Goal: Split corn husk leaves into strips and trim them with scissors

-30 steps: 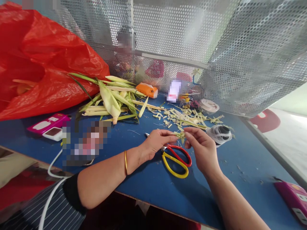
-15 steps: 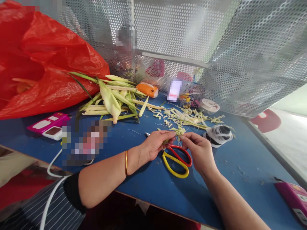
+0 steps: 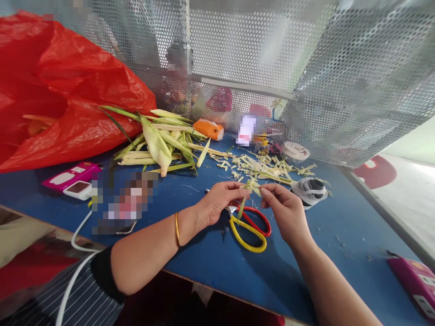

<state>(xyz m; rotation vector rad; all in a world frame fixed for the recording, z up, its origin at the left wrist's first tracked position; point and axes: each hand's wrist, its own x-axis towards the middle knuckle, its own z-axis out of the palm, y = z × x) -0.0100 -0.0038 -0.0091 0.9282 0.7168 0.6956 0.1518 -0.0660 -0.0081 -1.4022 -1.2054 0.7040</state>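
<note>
Between my two hands is a small bundle of pale green corn husk strips, with one strip hanging down. My left hand, wearing a gold bangle at the wrist, pinches its left side. From the right, my right hand pinches the bundle between thumb and fingers. Scissors with one red and one yellow handle lie on the table just below; my left hand partly hides their blades. Right of my right hand stands a spool of white thread.
Cut husk scraps spread behind my hands. Long corn husks are heaped by a red plastic bag. Also on the blue table are an orange tissue pack, a tape roll and purple power strips. A perforated metal screen stands behind.
The husk bundle has turned a little between my fingers, and a strip now hangs down over the scissors. Both hands keep their pinch, the right slightly farther from the left.
</note>
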